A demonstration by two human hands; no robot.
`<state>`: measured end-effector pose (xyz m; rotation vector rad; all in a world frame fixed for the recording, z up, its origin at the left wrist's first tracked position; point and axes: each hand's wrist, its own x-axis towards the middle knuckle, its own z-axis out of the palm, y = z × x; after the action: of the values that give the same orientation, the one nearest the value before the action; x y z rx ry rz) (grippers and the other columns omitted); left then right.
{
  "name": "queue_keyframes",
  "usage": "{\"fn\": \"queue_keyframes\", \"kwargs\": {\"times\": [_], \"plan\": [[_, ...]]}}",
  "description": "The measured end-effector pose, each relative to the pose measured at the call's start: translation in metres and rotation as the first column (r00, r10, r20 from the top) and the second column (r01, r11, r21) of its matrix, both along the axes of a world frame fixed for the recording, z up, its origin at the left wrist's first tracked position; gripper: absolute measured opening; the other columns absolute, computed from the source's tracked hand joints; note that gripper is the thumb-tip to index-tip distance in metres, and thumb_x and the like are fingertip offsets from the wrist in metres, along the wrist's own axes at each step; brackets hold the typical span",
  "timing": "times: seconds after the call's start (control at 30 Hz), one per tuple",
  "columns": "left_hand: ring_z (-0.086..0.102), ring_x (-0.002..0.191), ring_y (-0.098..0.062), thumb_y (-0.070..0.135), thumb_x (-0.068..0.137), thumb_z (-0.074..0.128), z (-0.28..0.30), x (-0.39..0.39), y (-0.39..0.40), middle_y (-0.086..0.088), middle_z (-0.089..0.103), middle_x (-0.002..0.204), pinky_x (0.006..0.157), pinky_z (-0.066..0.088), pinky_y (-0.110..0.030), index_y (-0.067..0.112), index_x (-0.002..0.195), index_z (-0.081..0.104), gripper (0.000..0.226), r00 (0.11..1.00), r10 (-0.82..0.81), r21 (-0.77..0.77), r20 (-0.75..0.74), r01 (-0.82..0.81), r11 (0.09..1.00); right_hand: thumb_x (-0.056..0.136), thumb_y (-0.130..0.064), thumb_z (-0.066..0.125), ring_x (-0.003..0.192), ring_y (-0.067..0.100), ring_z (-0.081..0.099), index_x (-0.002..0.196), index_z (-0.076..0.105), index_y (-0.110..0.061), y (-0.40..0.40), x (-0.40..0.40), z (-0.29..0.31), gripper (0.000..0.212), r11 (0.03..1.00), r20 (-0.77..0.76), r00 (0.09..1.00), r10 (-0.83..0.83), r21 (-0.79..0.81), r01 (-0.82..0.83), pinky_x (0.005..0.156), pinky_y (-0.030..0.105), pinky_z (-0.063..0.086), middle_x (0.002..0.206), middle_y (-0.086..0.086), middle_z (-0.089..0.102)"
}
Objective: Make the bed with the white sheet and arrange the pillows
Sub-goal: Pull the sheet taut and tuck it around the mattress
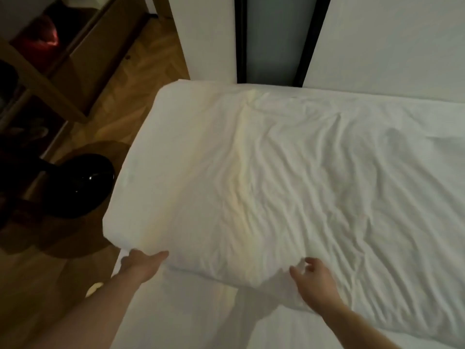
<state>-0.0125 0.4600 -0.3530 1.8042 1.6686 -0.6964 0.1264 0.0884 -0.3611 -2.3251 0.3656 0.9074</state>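
In the head view the white sheet (289,172) lies rumpled over the mattress, its near folded edge just ahead of both sets of fingertips. The left hand (141,264) reaches under the corner with straight fingers touching the cloth, and the right hand (314,275) hovers with fingers loosely spread, holding nothing. The sheet looks light, limp and prone to creasing, so I would pinch the hem at the corner beyond the left fingers and pull it taut.
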Motion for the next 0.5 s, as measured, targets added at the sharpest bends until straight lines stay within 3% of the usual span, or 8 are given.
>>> {"fn": "queue_keyframes", "kwargs": {"times": [0.1,0.17,0.23,0.3,0.37,0.4,0.5], "plan": [[0.055,0.119,-0.035,0.075,0.074,0.069,-0.026,-0.028,-0.025,-0.016,0.051,0.142,0.091,0.053,-0.044,0.005,0.147,0.04,0.105,0.953,0.303,-0.231,0.026,-0.289,0.929,0.081,-0.059,0.076,0.107,0.035,0.064,0.123,0.062,-0.004,-0.033,-0.046,-0.041,0.071,0.932,-0.19,0.912,-0.364,-0.075,0.356,0.094,0.049,0.056,0.118,0.014,0.066],[0.061,0.11,-0.032,0.076,0.071,0.072,-0.039,-0.024,-0.039,-0.012,0.057,0.133,0.089,0.056,-0.043,0.011,0.138,0.048,0.096,0.886,0.45,-0.385,0.111,-0.38,0.841,0.076,-0.068,0.076,0.108,0.036,0.061,0.119,0.053,-0.008,-0.038,-0.058,-0.052,0.078,0.791,-0.363,0.72,-0.591,-0.087,0.605,0.088,0.051,0.059,0.123,0.011,0.057],[0.064,0.108,-0.03,0.067,0.073,0.076,-0.055,-0.009,-0.047,-0.01,0.061,0.127,0.092,0.056,-0.044,0.013,0.13,0.052,0.083,0.754,0.604,-0.476,0.256,-0.446,0.758,0.076,-0.071,0.075,0.116,0.034,0.058,0.122,0.047,-0.018,-0.035,-0.056,-0.059,0.075,0.657,-0.476,0.569,-0.671,-0.025,0.754,0.095,0.051,0.057,0.126,0.007,0.051],[0.065,0.108,-0.027,0.054,0.073,0.083,-0.071,0.009,-0.052,-0.008,0.063,0.128,0.085,0.057,-0.041,0.014,0.134,0.052,0.079,0.59,0.711,-0.523,0.382,-0.497,0.693,0.078,-0.062,0.079,0.116,0.03,0.06,0.124,0.05,-0.019,-0.03,-0.045,-0.068,0.07,0.531,-0.496,0.491,-0.716,0.07,0.844,0.097,0.047,0.057,0.125,0.006,0.053],[0.063,0.109,-0.027,0.036,0.073,0.089,-0.083,0.02,-0.055,-0.009,0.059,0.132,0.083,0.057,-0.04,0.011,0.142,0.044,0.086,0.482,0.744,-0.489,0.462,-0.561,0.667,0.08,-0.042,0.085,0.112,0.029,0.063,0.13,0.056,-0.014,-0.026,-0.035,-0.074,0.064,0.403,-0.442,0.437,-0.783,0.174,0.898,0.084,0.043,0.06,0.128,0.007,0.06],[0.062,0.109,-0.029,0.029,0.073,0.089,-0.085,0.021,-0.058,-0.011,0.057,0.135,0.088,0.057,-0.042,0.007,0.144,0.041,0.088,0.469,0.726,-0.432,0.503,-0.591,0.681,0.082,-0.03,0.085,0.111,0.028,0.064,0.134,0.056,-0.011,-0.025,-0.035,-0.071,0.062,0.368,-0.392,0.427,-0.815,0.22,0.903,0.081,0.042,0.06,0.131,0.007,0.061],[0.06,0.12,-0.032,0.027,0.074,0.085,-0.065,0.006,-0.067,-0.017,0.054,0.142,0.102,0.051,-0.045,-0.001,0.143,0.044,0.085,0.579,0.575,-0.171,0.578,-0.603,0.779,0.085,-0.008,0.079,0.103,0.029,0.063,0.135,0.052,-0.004,-0.02,-0.049,-0.048,0.057,0.367,-0.253,0.429,-0.867,0.258,0.894,0.075,0.038,0.062,0.127,0.013,0.059]]}}
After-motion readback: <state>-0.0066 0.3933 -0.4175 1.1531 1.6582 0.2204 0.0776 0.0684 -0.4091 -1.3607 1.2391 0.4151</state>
